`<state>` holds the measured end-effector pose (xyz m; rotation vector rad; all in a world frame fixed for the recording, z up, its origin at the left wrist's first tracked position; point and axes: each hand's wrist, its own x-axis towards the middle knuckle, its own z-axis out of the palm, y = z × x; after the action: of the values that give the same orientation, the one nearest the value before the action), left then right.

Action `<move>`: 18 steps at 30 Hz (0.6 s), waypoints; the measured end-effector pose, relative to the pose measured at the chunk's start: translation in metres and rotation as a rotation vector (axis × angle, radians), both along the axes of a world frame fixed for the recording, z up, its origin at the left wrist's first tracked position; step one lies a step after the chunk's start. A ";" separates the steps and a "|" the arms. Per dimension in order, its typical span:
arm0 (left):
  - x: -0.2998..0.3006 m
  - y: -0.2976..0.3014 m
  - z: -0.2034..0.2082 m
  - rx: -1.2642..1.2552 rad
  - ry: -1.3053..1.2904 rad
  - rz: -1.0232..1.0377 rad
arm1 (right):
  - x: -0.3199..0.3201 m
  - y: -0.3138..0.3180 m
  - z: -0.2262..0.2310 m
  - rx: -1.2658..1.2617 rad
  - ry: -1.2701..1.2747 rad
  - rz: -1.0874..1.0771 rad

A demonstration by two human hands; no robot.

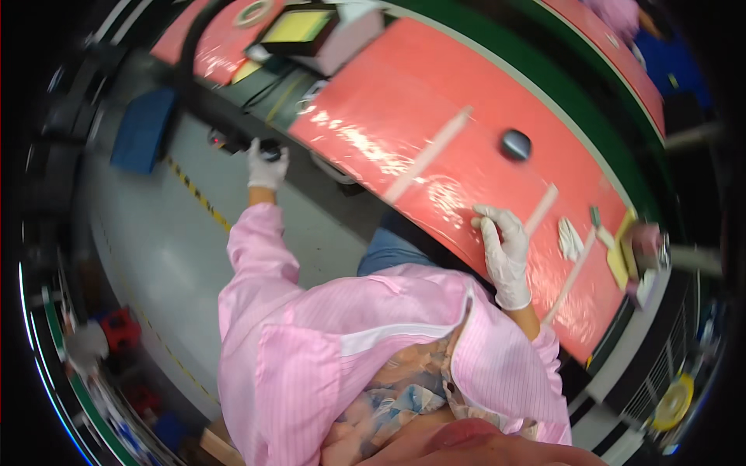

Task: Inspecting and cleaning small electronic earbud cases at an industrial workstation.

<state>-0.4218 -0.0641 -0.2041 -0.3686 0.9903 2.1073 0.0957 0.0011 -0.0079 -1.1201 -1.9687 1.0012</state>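
Observation:
My left hand (266, 167), in a white glove, is stretched out to the left beyond the mat's edge. Its fingers curl around a dark rounded object (270, 151), whose exact kind I cannot make out. Over the pink-red mat (373, 85) is my right hand (507, 260), also gloved. Thumb and forefinger come together in a pinch, and anything between them is too small to see. A dark, glossy device with rounded corners (515, 145) lies on the mat, farther off than my right hand and apart from it.
A black arm (190, 70) curves down at the upper left. Near it are a box with yellow sheets (297, 28) and a tape roll (253, 13). A crumpled white glove (569, 239) lies at the right. Beyond the mat runs a green strip (497, 46). A blue bin (144, 130) stands left.

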 end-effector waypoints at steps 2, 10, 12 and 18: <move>0.004 -0.019 0.004 0.106 -0.207 0.044 | 0.033 0.004 0.001 0.041 0.002 -0.096; 0.181 -0.023 0.169 0.362 0.326 -0.968 | 0.145 0.022 0.008 0.079 -0.052 -0.630; 0.221 0.003 0.197 0.562 0.389 -1.083 | 0.139 0.026 0.009 0.107 -0.162 -0.628; 0.343 0.059 0.242 0.500 0.157 -1.113 | 0.142 0.028 -0.006 0.438 -0.671 -0.329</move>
<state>-0.0787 -0.0055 0.0375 0.5139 0.4961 1.2616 0.2378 0.0293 -0.0134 -1.5695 -2.2353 -0.0104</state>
